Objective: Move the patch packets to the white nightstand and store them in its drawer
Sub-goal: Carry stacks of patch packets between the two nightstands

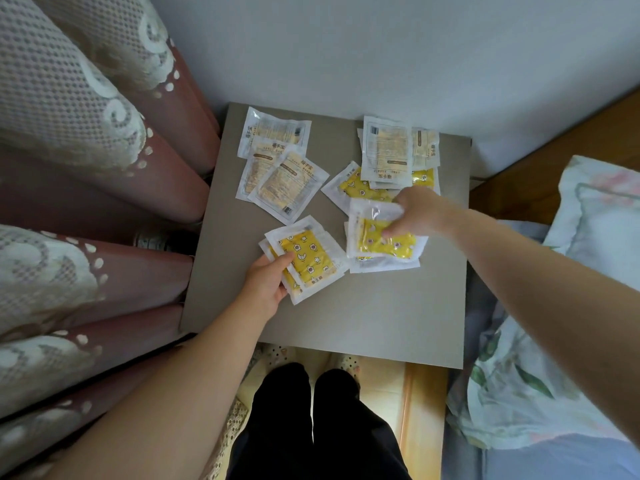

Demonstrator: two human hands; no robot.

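Several patch packets lie spread over a grey-topped nightstand (381, 323). My left hand (266, 282) pinches a small stack of yellow star-print packets (308, 258) at its near left corner. My right hand (415, 213) grips another yellow packet stack (381, 244) at its top right. A cluster of pale printed packets (280, 168) sits at the back left. More pale packets (388, 150) overlap yellow ones (356, 187) at the back right. No drawer shows in this view.
Pink curtains with lace trim (86, 202) hang close on the left. A bed with a floral pillow (595, 220) and quilt sits on the right. A grey wall (381, 46) stands behind. My legs (322, 427) stand before the nightstand's near edge.
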